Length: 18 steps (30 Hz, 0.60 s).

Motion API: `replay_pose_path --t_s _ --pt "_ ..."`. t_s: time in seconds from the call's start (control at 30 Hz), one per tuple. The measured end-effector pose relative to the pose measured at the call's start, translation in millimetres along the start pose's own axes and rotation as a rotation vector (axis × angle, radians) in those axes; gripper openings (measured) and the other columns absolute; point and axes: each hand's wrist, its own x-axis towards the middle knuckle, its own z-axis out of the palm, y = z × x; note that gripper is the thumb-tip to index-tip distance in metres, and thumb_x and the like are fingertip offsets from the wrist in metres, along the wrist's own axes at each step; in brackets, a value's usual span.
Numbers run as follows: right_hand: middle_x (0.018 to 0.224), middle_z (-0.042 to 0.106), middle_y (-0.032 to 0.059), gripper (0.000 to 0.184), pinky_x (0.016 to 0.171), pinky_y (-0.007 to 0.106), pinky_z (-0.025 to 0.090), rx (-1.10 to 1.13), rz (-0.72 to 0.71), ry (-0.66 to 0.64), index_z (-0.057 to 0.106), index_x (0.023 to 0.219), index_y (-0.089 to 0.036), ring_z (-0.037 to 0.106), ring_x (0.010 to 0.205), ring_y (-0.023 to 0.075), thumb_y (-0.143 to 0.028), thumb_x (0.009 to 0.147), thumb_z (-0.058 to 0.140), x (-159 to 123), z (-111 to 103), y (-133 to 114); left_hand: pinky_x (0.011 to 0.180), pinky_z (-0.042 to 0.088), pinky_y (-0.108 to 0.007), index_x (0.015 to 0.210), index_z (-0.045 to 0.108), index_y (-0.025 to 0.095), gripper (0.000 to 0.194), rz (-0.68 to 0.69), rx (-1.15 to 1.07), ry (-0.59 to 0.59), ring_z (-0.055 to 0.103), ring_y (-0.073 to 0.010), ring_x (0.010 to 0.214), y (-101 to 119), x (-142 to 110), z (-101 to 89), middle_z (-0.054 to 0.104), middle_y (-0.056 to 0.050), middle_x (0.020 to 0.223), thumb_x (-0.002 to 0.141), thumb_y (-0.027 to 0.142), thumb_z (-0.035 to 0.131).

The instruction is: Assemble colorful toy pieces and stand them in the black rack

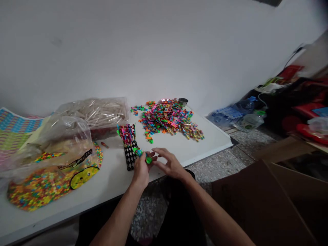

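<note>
My left hand (140, 171) is closed around a small green and blue plastic toy piece (138, 152); its green ends stick out on both sides of the fingers. Close by on the right, my right hand (171, 164) has its thumb and fingers apart and curved toward the left fingertips, with nothing visible between them. Just behind the left hand lies a black tray with rows of holes (130, 156). Several pink, red and green toy pieces (126, 134) stand at the tray's far end. Further back is a large pile of colourful plastic toy pieces (166, 118).
On the white table (112, 184), a clear bag of tiny multicoloured pieces (41, 186) lies at left. Behind it are a bag of pale sticks (94, 111) and printed sheets (15, 128). A dark cup (183, 101) stands behind the pile. Cardboard boxes (251, 201) sit at right.
</note>
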Motion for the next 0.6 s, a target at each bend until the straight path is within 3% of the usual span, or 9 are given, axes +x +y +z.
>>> replay_pose_path --t_s 0.1,0.2,0.27,0.37,0.47,0.6 --pt "0.128 0.071 0.0112 0.036 0.092 0.031 0.055 -0.378 0.493 0.107 0.066 0.135 -0.021 0.069 0.109 0.0203 -0.035 0.106 0.048 28 -33 44 0.069 0.057 -0.034 0.089 0.067 0.014 0.031 0.003 0.004 -0.033 0.067 -0.0183 0.068 7 -13 -16.6 0.072 -0.006 0.080 0.077 0.039 0.079" --pt "0.125 0.070 0.0171 0.035 0.094 0.037 0.051 -0.540 0.681 0.124 0.070 0.127 -0.016 0.067 0.110 0.0269 -0.034 0.103 0.052 62 -51 89 0.061 0.053 -0.029 0.096 0.068 0.013 0.036 0.015 -0.059 -0.055 0.060 -0.0141 0.061 18 -26 -24.1 0.065 -0.001 0.073 0.073 0.037 0.082" --pt "0.124 0.070 0.0179 0.033 0.093 0.037 0.050 -0.563 0.711 0.082 0.072 0.121 -0.016 0.067 0.110 0.0284 -0.037 0.100 0.058 76 -50 107 0.056 0.048 -0.026 0.095 0.066 0.013 0.033 -0.008 -0.140 -0.067 0.054 -0.0117 0.057 26 -31 -24.2 0.059 0.002 0.070 0.075 0.034 0.081" --pt "0.130 0.066 0.0203 0.037 0.094 0.038 0.048 -0.600 0.739 0.052 0.070 0.121 -0.015 0.064 0.116 0.0297 -0.041 0.104 0.050 75 -38 116 0.053 0.044 -0.024 0.086 0.061 0.016 0.016 -0.081 -0.285 -0.065 0.049 -0.0102 0.054 39 -32 -23.2 0.054 0.003 0.067 0.084 0.028 0.071" --pt "0.130 0.065 0.0237 0.041 0.094 0.039 0.046 -0.654 0.731 0.052 0.067 0.124 -0.011 0.062 0.118 0.0311 -0.041 0.107 0.045 62 -30 120 0.057 0.046 -0.025 0.084 0.059 0.017 0.013 -0.125 -0.385 -0.011 0.055 -0.0120 0.057 48 -30 -25.4 0.058 0.000 0.071 0.094 0.024 0.059" --pt "0.113 0.072 0.0212 0.036 0.087 0.036 0.045 -0.669 0.667 0.014 0.067 0.123 -0.010 0.065 0.105 0.0290 -0.037 0.103 0.051 51 -35 127 0.073 0.055 -0.032 0.083 0.061 0.017 0.019 -0.139 -0.451 0.072 0.067 -0.0162 0.070 49 -28 -30.6 0.068 -0.004 0.079 0.099 0.023 0.053"
